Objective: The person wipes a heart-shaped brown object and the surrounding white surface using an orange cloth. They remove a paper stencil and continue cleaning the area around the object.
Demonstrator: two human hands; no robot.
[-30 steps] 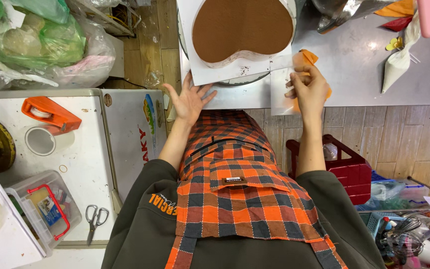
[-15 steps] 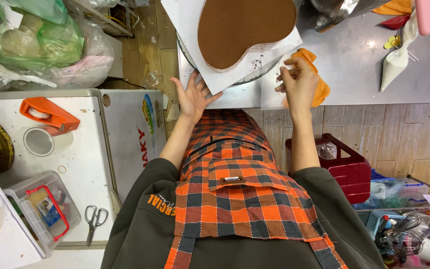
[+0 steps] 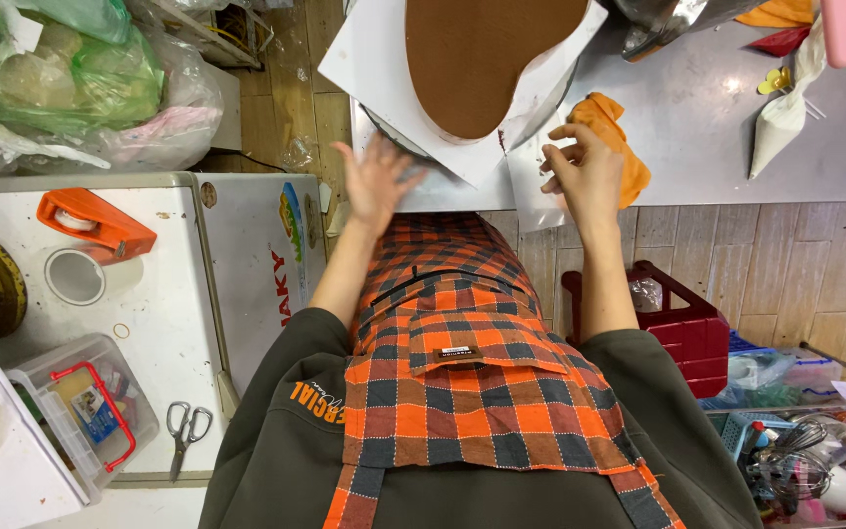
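A brown heart-shaped cake (image 3: 482, 54) lies on a white square board (image 3: 374, 59) set on a round turntable at the near edge of a steel table (image 3: 717, 137). My left hand (image 3: 376, 181) is open and blurred, its fingers spread against the board's near left edge. My right hand (image 3: 585, 171) hovers by the board's right corner with fingers loosely curled, touching a white sheet of paper (image 3: 531, 181) beside an orange cloth (image 3: 619, 137). Neither hand grips anything.
A white piping bag (image 3: 785, 113) and a steel bowl (image 3: 668, 24) sit on the table. To my left stand a white chest top with an orange tape dispenser (image 3: 95, 223), scissors (image 3: 186, 431) and a clear box (image 3: 80, 416). A red crate (image 3: 682, 328) stands below right.
The board with the cake has turned clockwise, its corner now pointing toward me. My left hand swept along the board's edge; my right hand drew back off the board toward the cloth.
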